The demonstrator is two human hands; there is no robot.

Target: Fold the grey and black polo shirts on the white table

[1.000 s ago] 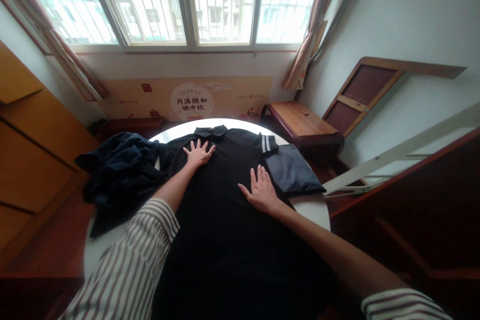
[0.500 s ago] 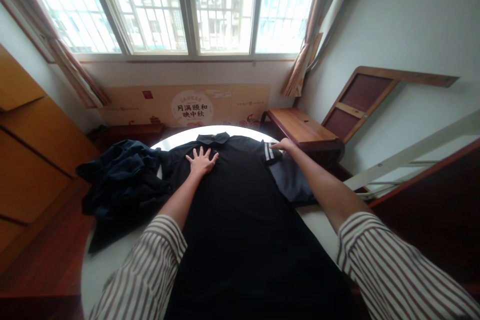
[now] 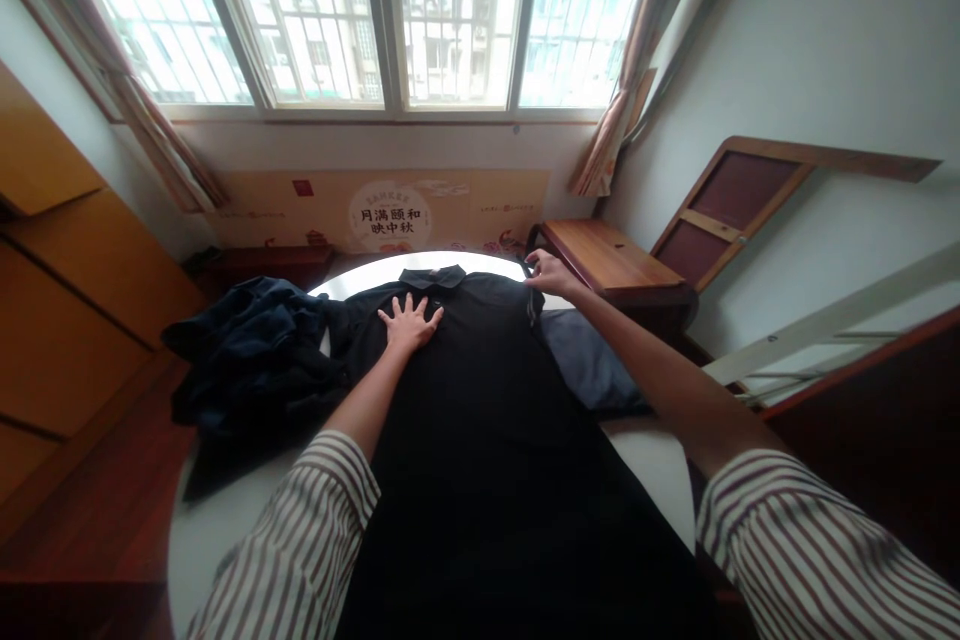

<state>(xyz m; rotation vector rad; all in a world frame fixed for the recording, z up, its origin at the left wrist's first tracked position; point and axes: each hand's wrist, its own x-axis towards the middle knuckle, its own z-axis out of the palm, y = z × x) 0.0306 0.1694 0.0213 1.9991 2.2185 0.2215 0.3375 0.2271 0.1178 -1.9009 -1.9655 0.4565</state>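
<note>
A black polo shirt (image 3: 480, 440) lies flat and lengthwise across a round white table (image 3: 649, 465), with its collar (image 3: 433, 276) near the far edge and its body running toward the person and past the near edge of the view.

The left hand (image 3: 410, 323) rests palm down on the chest of the shirt, just below the collar. All 5 fingers are spread wide, and nothing is gripped.

The right arm reaches across to the far right of the table. The right hand (image 3: 550, 273) is at the shirt's shoulder, with its fingers curled and narrowed over the top of the dark sleeve (image 3: 532, 308). It may be pinching the cloth, but the view does not settle that.

A folded grey-blue garment (image 3: 586, 360) lies just beside the shirt, toward the right edge of the table. A crumpled heap of dark navy clothing (image 3: 251, 370) sits at the left edge, touching the shirt and hanging over the rim.

Striped rolled shirt sleeves (image 3: 300, 540) cover both forearms near the elbows. Beyond the table stand a low wooden bench (image 3: 615, 260) and a banner with Chinese characters (image 3: 390, 215) under a barred window (image 3: 457, 15). A wooden frame (image 3: 735, 205) leans against the right wall, and wooden wardrobe doors (image 3: 75, 320) fill the left side.
</note>
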